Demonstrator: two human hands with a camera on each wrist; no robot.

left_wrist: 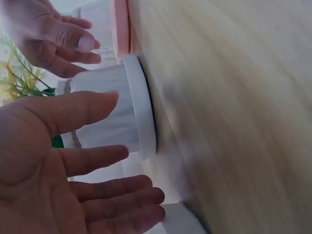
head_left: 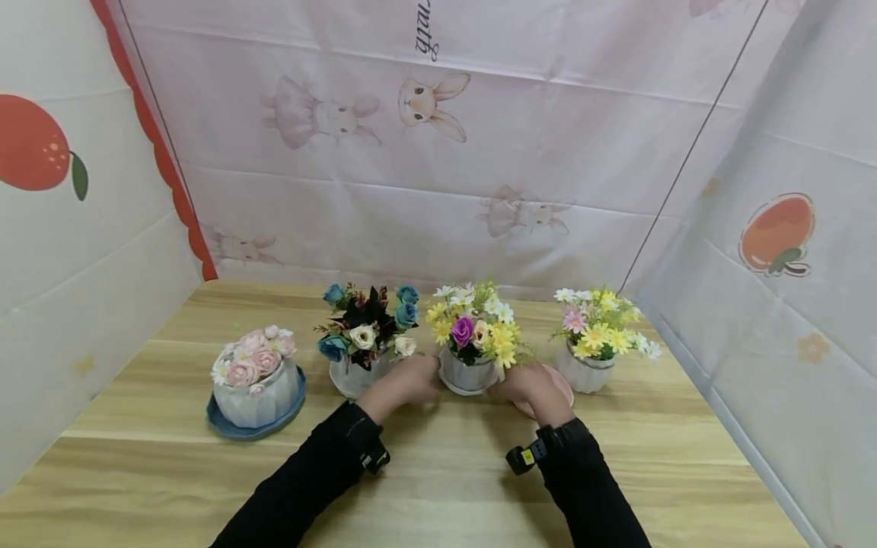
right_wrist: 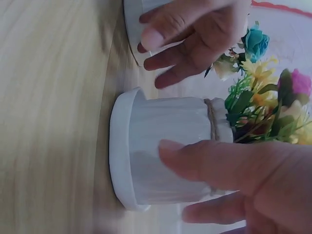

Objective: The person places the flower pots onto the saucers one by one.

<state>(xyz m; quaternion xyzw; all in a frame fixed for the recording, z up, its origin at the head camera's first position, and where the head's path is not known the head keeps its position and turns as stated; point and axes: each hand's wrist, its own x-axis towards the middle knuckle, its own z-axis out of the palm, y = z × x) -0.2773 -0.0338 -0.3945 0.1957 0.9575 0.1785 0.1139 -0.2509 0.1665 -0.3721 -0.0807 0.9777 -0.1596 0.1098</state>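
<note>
A white fluted flowerpot (head_left: pixel 467 374) of artificial yellow, white and purple flowers (head_left: pixel 479 323) stands upright on a white saucer (right_wrist: pixel 119 151) at the table's middle. Twine circles the pot's neck (right_wrist: pixel 211 117). My left hand (head_left: pixel 414 378) is at the pot's left side, fingers spread and loosely extended in the left wrist view. On the other side is my right hand (head_left: pixel 524 383); its thumb (right_wrist: pixel 183 158) lies across the pot in the right wrist view, fingers fairly straight. Neither hand is curled round the pot, whose saucer sits on the wooden table (left_wrist: pixel 234 122).
Left of the middle stands a pot with blue and cream roses (head_left: pixel 366 335). Farther left, a pot of pink flowers (head_left: pixel 250 396) sits on a blue saucer (head_left: pixel 298 407). A pink saucer (head_left: pixel 563 388) lies behind my right hand, beside a yellow-flowered pot (head_left: pixel 589 373). Fabric walls enclose the table.
</note>
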